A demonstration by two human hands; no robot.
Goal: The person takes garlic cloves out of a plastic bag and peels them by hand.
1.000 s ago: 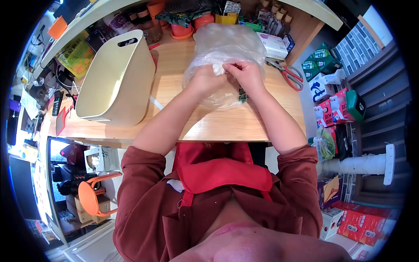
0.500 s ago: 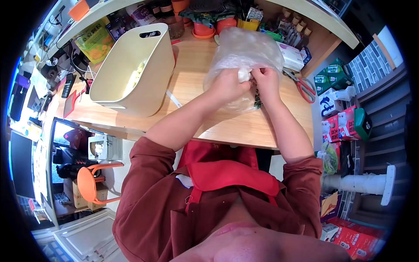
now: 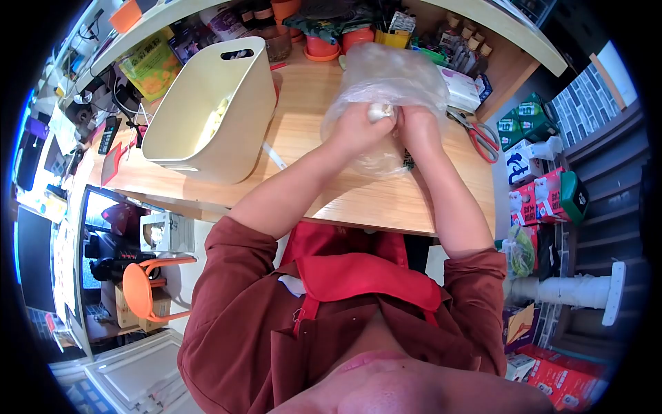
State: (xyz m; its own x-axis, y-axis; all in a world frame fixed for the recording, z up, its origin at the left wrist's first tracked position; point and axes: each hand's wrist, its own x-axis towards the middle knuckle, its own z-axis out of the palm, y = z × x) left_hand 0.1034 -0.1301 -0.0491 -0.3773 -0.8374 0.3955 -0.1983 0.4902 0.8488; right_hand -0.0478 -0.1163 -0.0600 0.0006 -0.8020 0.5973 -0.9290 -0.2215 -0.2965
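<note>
My left hand is closed around a white garlic bulb, whose top shows above the thumb. Right beside it, my right hand has its fingers curled in against the bulb's side; what they pinch is hidden. Both hands are at the near part of a clear plastic bag, which lies crumpled on the wooden desk. To the left stands a cream bin with pale pieces inside that look like garlic cloves.
Red-handled scissors lie right of the bag, near a white packet. Orange pots and corked bottles line the back under a shelf. A remote and a red-edged item lie at the left.
My right hand has turned and moved in against the bulb, its fingertips now less visible. My left hand has shifted slightly, still holding the garlic bulb. The bin has not moved.
</note>
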